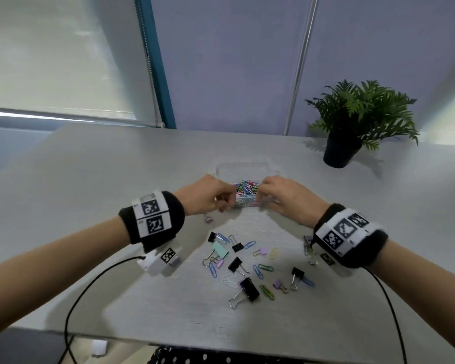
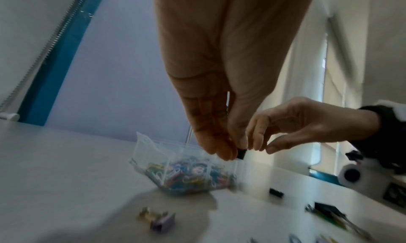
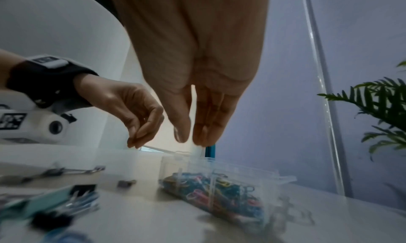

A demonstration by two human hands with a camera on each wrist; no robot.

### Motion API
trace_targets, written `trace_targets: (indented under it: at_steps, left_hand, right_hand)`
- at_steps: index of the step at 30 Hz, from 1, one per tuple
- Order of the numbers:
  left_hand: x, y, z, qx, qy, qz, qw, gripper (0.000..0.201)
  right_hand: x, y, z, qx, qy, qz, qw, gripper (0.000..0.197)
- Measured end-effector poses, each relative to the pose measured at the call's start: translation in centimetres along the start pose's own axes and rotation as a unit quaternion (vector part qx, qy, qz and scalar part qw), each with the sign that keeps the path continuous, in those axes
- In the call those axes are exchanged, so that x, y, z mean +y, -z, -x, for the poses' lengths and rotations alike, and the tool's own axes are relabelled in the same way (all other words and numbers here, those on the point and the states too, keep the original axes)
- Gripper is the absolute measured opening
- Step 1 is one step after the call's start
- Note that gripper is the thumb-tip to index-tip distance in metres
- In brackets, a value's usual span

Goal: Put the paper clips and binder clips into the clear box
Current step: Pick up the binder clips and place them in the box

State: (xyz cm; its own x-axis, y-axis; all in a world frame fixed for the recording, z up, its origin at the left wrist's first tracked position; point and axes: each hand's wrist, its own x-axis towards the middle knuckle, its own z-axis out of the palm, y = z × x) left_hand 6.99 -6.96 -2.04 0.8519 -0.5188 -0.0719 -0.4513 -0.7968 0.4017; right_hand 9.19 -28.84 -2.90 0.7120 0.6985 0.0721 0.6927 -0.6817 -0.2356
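Scattered binder clips (image 1: pixel 249 288) and paper clips (image 1: pixel 266 267) lie light and stiff on the worktop (image 1: pixel 95 179), best pinched by their bodies. Left hand (image 2: pixel 211 125) pinches 1 small black clip (image 2: pixel 241 154) above the clear box (image 3: pixel 222 182); right hand (image 3: pixel 197 108) grip narrow, holding nothing visible.

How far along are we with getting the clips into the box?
Partway. Done: the clear box already holds a heap of coloured paper clips. In hand: the left hand pinches a small black binder clip over the box; the right hand hovers beside it, seemingly holding nothing. Left: many loose clips on the table, including the mint binder clip, a large black binder clip and a purple binder clip.
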Motion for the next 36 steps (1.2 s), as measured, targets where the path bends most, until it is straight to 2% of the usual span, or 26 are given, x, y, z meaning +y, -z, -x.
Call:
trace_targets:
  at_steps: [3,6,8,11,15,20,24,33,36]
  left_hand:
    - [0.5,-1.3,2.3,-0.039,-0.011,-0.01,0.999,0.013]
    - [0.4,-2.4,4.8,-0.082,-0.004,-0.031,0.996,0.015]
    - [0.6,-3.0,6.2,-0.109,-0.009,-0.059,0.992,0.017]
    - [1.0,-4.1,7.2,-0.126,-0.041,-0.058,0.989,0.015]
    - [1.4,-5.4,7.4,-0.142,-0.065,-0.076,0.985,0.019]
    - [1.3,-5.9,6.9,-0.13,-0.059,-0.067,0.988,0.016]
    - [1.3,-6.1,7.1,-0.114,-0.059,-0.118,0.985,0.013]
    - [1.9,-6.0,7.2,-0.136,-0.042,-0.171,0.975,0.009]
    - [2.0,-6.2,7.4,-0.115,-0.05,-0.181,0.975,0.014]
  right_hand:
    - [-1.6,-0.2,2.5,-0.098,0.029,-0.028,0.994,0.009]
    - [-3.1,-1.2,4.3,-0.206,0.001,0.006,0.979,0.016]
    - [-3.9,-2.2,4.9,-0.236,-0.029,0.027,0.971,0.023]
    - [-4.7,-3.8,5.0,-0.222,-0.056,0.048,0.972,0.034]
    - [-5.2,-5.3,4.6,-0.168,-0.053,0.031,0.984,0.021]
    - [-5.2,-5.2,4.3,-0.163,-0.078,-0.03,0.983,0.014]
    - [-5.2,-5.2,4.9,-0.145,-0.084,-0.063,0.984,0.016]
    - [-5.5,-5.1,5.0,-0.157,-0.109,-0.061,0.98,0.022]
    - [-5.5,-4.8,5.1,-0.162,-0.09,-0.051,0.981,0.027]
